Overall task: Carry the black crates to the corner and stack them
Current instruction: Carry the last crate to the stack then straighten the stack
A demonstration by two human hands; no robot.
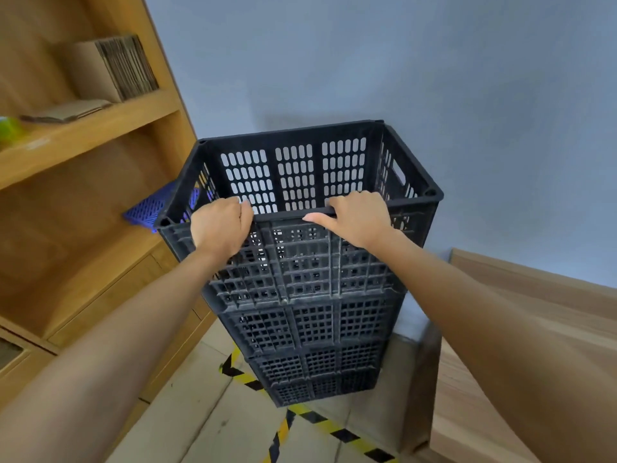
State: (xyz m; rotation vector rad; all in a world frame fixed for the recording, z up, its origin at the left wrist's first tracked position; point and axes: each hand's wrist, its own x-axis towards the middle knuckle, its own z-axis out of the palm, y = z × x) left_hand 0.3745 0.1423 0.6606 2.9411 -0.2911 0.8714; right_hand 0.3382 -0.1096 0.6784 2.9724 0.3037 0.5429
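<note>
Black plastic crates already stand stacked in the corner by the blue wall [400, 61], and your left hand [220, 225] and right hand [354, 218] curl over the top crate [300, 182]'s near rim. Once it seats squarely, let go.

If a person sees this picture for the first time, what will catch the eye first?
First comes the tall stack of black crates in the middle, standing against the blue wall. The left hand and the right hand both grip the near rim of the top crate. Next, the yellow-black tape on the floor below.
</note>
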